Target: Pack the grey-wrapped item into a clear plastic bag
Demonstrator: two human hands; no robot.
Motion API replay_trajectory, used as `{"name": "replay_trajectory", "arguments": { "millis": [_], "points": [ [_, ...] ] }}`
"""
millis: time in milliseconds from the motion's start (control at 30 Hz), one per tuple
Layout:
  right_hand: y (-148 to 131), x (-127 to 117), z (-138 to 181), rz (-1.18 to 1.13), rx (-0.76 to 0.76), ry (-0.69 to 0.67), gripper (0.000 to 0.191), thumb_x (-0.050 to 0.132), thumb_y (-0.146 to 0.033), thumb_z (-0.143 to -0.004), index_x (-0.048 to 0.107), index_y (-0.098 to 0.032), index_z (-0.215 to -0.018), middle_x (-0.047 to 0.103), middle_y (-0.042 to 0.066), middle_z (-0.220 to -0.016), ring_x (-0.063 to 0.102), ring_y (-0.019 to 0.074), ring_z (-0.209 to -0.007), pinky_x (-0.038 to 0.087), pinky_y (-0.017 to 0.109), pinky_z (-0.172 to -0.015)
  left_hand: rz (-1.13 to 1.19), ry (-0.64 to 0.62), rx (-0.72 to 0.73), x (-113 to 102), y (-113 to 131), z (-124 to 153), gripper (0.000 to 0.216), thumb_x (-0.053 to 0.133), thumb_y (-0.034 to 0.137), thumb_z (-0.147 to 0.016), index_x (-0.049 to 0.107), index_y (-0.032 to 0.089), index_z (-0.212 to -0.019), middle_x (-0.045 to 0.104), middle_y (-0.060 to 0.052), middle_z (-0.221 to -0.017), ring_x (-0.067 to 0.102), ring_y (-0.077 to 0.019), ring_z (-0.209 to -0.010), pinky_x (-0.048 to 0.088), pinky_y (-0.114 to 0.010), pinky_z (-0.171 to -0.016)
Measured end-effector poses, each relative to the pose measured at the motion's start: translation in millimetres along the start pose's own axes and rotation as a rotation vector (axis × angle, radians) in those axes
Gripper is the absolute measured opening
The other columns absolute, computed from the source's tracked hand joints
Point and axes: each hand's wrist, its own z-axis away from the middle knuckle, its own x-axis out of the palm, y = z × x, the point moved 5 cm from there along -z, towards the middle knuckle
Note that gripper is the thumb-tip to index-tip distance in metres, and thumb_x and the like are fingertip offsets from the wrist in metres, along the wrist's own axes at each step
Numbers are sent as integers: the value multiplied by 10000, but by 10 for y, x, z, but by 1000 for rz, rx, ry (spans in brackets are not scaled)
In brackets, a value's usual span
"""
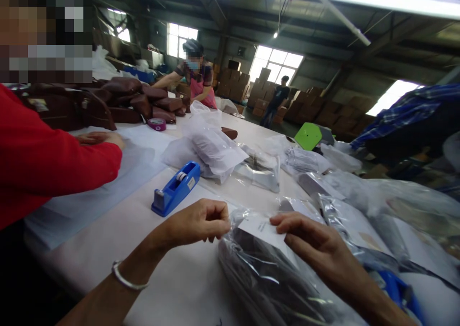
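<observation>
A clear plastic bag [266,273] with something dark inside lies at the table's front, its top turned towards the tape dispenser. At the bag's upper left corner, my left hand [199,222] is closed in a pinch on the plastic edge. A white printed card [259,229] shows at the bag's top. My right hand [316,237] grips there, fingertips over the card and thumb lower down. Whether the card is inside or on top of the plastic, I cannot tell. A blue tape dispenser [176,189] stands just beyond my left hand.
To the left, a person's red sleeve [57,153] reaches over white sheets. Brown leather bags [122,86] are piled behind, near a purple tape roll [156,123]. White wrapped bundles [212,144] lie mid-table. More plastic-bagged items [359,225] crowd the right. Two people stand farther back.
</observation>
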Motion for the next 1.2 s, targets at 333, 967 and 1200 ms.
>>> {"name": "replay_trajectory", "arguments": {
  "millis": [333,967,1200],
  "points": [
    [177,52,-106,41,65,110,191,618,-214,-760,650,-258,-943,618,37,-1119,647,178,-974,548,306,-841,-421,113,110,51,372,-450,95,594,285,-810,619,197,-837,629,30,-762,590,-158,-734,416,-256,-650],
    [23,575,-146,-224,86,99,155,543,-378,-929,634,-258,-966,706,19,-958,667,190,-940,552,310,-836,-666,360,299,127,476,-144,178,481,259,-955,569,216,-806,627,-20,-867,575,-179,-822,405,-283,-717],
    [368,678,-304,-288,332,101,184,507,-402,-912,567,-229,-931,657,12,-866,631,175,-785,534,294,-672,-530,392,346,122,441,-232,175,486,226,-941,560,205,-784,604,-18,-861,565,-160,-771,405,-278,-699]
  ]
}}
